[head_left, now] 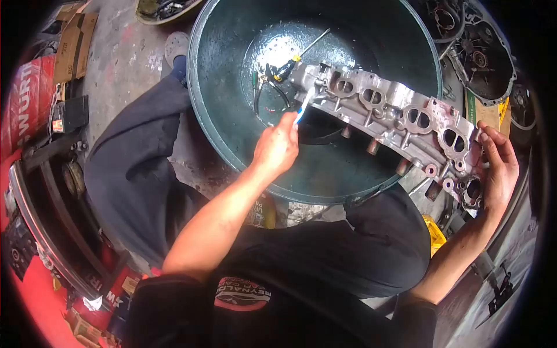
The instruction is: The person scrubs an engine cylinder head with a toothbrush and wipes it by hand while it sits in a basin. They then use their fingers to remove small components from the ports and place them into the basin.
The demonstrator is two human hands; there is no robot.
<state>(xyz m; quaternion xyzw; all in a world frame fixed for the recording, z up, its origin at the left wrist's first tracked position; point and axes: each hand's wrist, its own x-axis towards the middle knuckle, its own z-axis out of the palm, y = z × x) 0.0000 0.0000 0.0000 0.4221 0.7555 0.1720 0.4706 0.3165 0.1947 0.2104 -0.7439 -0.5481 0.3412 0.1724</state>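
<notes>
A long metal cylinder head (400, 110) with several oval ports lies slantwise over the dark green round tub (203, 110). My left hand (277, 145) is closed on a small brush (303, 108) with a blue and white handle, its head against the left end of the metal part. At the far right, my right hand (500, 168) grips the other end of the cylinder head, thumb and fingers at its edge. Inside the tub, left of the part, lie pliers (268, 87) and a screwdriver (307, 47) with a yellow and black handle.
Greasy engine housings (481, 58) stand at the upper right. A tray of parts (168, 8) sits at the top left. On the left are a cardboard box (75, 46), a black box (74, 113) and a metal frame (49, 226). My knees flank the tub.
</notes>
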